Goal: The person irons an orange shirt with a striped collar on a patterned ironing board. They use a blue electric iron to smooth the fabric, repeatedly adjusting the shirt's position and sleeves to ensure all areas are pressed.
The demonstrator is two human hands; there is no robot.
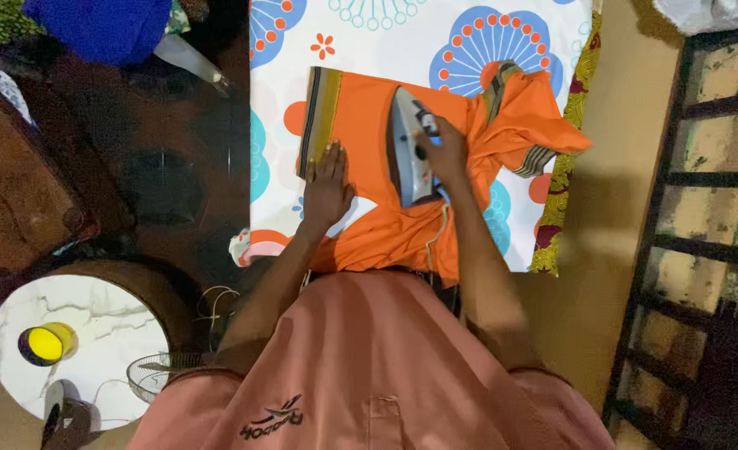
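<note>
The orange shirt (386, 167) lies spread on the flowered cloth (369, 33). The right hand (442, 150) has its grip clamped on the iron (411, 146), which rests mid-shirt. Left of the iron, the left hand (327, 183) presses flat, fingers apart, on the shirt.

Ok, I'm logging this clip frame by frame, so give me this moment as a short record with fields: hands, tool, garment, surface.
left hand: flat on the orange garment, palm down
right hand: gripping the iron by its handle
tool: iron resting on the garment, tip pointing away from the person
garment: orange, striped trim, partly bunched at right
surface: floral cloth, white with blue and orange flowers
</note>
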